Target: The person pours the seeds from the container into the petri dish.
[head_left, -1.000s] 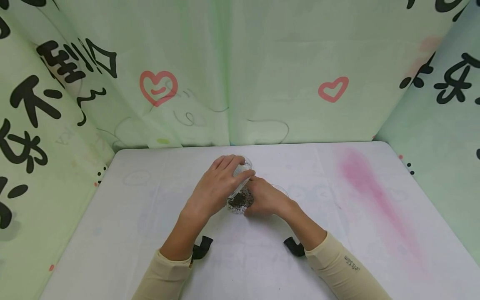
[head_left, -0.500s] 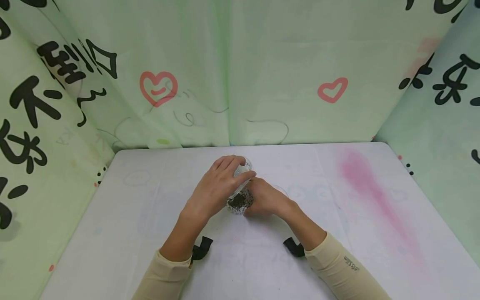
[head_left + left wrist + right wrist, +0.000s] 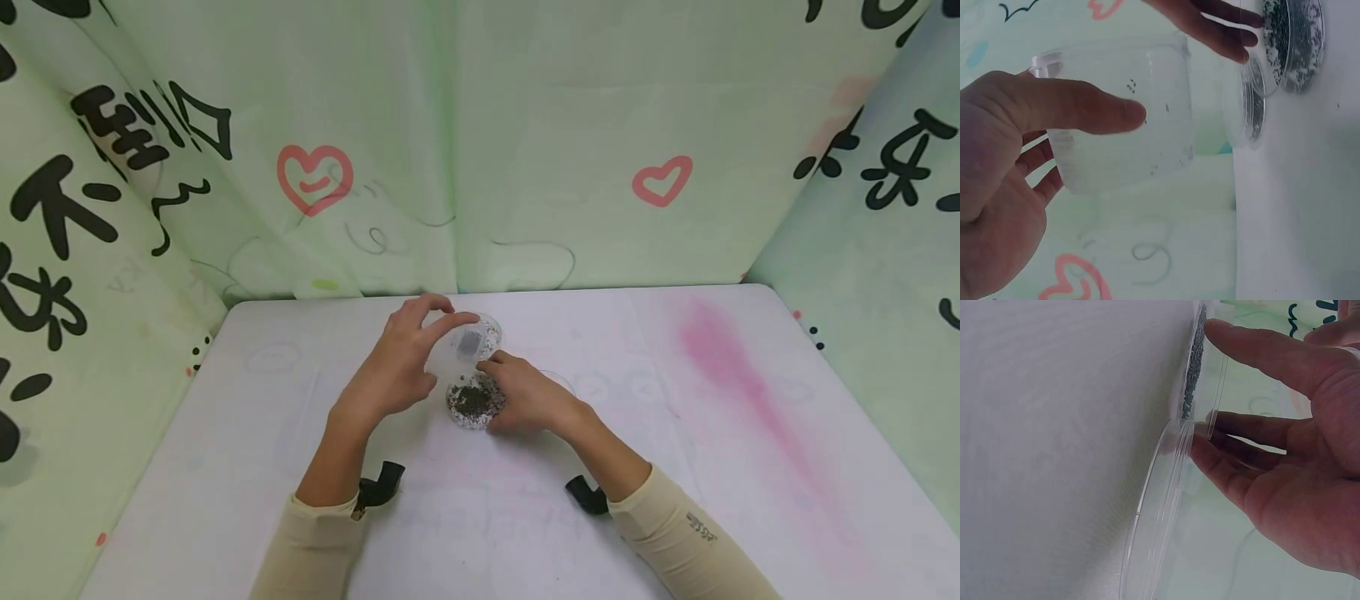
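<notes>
My left hand (image 3: 401,358) grips a clear plastic box (image 3: 1166,144), its thumb across one side and fingers behind. A few dark specks cling inside the box. Thumb and fingers of my right hand (image 3: 532,396) hold the side of a clear round dish (image 3: 472,402) on the table; dark granules lie heaped in its middle. In the right wrist view the granules form a thin layer inside that dish, with the right hand (image 3: 1310,469) at its wall. Just behind it sits a second clear dish (image 3: 492,332) with dark granules, partly behind the box in the head view.
A clear round dish or lid (image 3: 1154,512) lies right of the held dish, mostly hidden by the right hand in the head view. The table (image 3: 675,500) has a white cover with a pink stain. Green printed curtains (image 3: 525,125) stand at the back and sides.
My left hand has drawn the box back to the left, away from above the near dish, where it was tilted earlier. The right hand stays on the dish.
</notes>
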Available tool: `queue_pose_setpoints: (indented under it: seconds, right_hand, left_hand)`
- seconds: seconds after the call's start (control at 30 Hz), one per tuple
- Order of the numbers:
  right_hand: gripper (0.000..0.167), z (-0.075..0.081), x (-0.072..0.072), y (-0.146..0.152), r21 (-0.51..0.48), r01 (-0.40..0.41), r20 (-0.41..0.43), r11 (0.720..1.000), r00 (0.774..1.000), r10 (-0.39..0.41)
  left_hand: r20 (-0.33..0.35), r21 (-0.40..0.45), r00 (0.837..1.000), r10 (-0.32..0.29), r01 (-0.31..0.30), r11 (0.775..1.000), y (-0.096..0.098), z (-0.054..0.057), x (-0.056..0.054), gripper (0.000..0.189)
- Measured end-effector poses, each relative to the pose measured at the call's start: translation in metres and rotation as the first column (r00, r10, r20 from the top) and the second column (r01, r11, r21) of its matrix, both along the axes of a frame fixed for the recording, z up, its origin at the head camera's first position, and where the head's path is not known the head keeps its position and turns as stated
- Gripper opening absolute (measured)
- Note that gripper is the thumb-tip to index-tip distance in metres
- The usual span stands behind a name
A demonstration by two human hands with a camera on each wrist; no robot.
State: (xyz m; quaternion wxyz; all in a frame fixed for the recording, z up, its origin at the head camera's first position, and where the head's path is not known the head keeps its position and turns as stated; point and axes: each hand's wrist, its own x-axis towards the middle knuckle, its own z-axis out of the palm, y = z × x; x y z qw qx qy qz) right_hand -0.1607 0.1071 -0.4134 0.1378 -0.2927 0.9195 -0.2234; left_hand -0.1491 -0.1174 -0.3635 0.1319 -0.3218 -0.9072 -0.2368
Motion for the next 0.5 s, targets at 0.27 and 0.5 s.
queue_pose_setpoints:
  seconds: [0.27,0.5]
  right_hand:
    - [0.089,0.004,0.002,-0.002,-0.003,0.018,0.012,1.0,1.0,-0.018]
    - [0.09,0.003,0.002,-0.002,-0.015,0.018,0.014,1.0,1.0,-0.018]
  left_hand:
    - [0.143,0.186,0.989,0.042,-0.068,0.98,-0.017,-0.001,-0.008,0.095]
    - [0.24,0.272,0.968,0.08,-0.146,0.951,-0.037,-0.009,-0.016,0.095]
